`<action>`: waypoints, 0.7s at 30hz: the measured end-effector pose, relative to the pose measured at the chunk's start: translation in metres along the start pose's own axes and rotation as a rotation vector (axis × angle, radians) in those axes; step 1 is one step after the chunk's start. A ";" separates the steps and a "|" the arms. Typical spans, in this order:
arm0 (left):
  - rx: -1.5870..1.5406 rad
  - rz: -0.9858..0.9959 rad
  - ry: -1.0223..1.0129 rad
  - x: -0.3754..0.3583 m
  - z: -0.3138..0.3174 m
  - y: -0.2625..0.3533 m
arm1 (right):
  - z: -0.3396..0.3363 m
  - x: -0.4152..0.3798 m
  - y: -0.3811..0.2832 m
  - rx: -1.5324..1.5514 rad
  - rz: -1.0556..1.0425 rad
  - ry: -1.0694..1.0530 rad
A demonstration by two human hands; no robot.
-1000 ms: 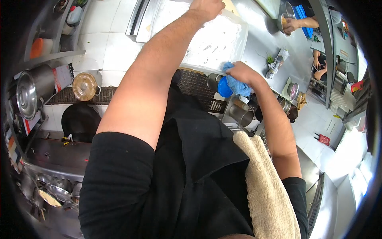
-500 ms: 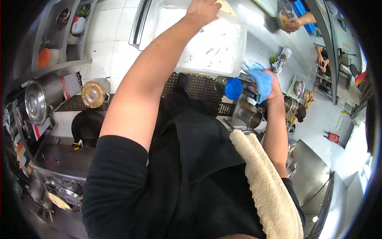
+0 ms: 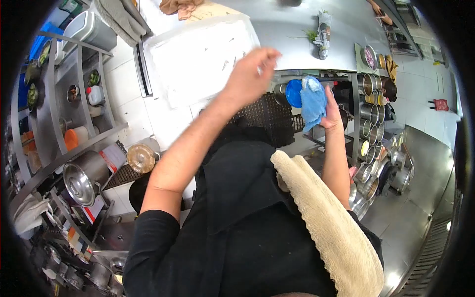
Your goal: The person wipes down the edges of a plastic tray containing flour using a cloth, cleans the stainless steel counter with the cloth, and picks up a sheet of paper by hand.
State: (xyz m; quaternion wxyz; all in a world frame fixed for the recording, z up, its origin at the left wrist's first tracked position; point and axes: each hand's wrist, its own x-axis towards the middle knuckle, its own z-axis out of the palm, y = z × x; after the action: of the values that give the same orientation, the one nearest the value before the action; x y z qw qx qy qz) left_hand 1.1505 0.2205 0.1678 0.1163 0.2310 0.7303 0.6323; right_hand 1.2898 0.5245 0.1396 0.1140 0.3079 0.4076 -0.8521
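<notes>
My right hand (image 3: 332, 111) is closed around a crumpled blue cloth (image 3: 312, 105), which has a whitish patch at its top. My left hand (image 3: 252, 74) hovers over the near right corner of a large, shallow white plastic tray (image 3: 193, 59). Its fingers are half bent, somewhat blurred and apart, with nothing seen in them. Small dark marks spot the tray's pale inside. Just left of the cloth, a blue round lid (image 3: 293, 93) sits on a metal pot below the counter edge.
A steel counter (image 3: 282, 29) runs along the top, bearing a wrapped bundle of greens (image 3: 323, 37) and a brown cloth (image 3: 180, 7). Racks of metal pots (image 3: 368, 114) stand right. Shelves with containers and a lidded stockpot (image 3: 84, 180) are left. A beige towel (image 3: 326, 218) hangs over my shoulder.
My left hand has come back from the tray's far side to its near right corner. The view has shifted right, and the co-worker's hand with the bowl is out of view. The blue cloth stays in my right hand.
</notes>
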 end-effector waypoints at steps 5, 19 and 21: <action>-0.370 -0.358 -0.534 -0.032 0.114 -0.039 | -0.031 0.005 -0.002 -0.114 -0.019 -0.094; -0.215 -0.467 -0.046 -0.036 0.157 -0.062 | -0.101 -0.031 -0.021 -0.964 -0.292 -0.084; -0.353 -0.462 -0.092 -0.032 0.161 -0.041 | -0.105 -0.022 -0.015 -1.096 -0.441 -0.014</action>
State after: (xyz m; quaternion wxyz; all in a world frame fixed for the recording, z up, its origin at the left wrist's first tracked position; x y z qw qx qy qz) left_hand 1.2450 0.3411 0.0954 0.3285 0.0630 0.6361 0.6953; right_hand 1.3461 0.6135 0.1125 0.0793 0.1064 0.8422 -0.5226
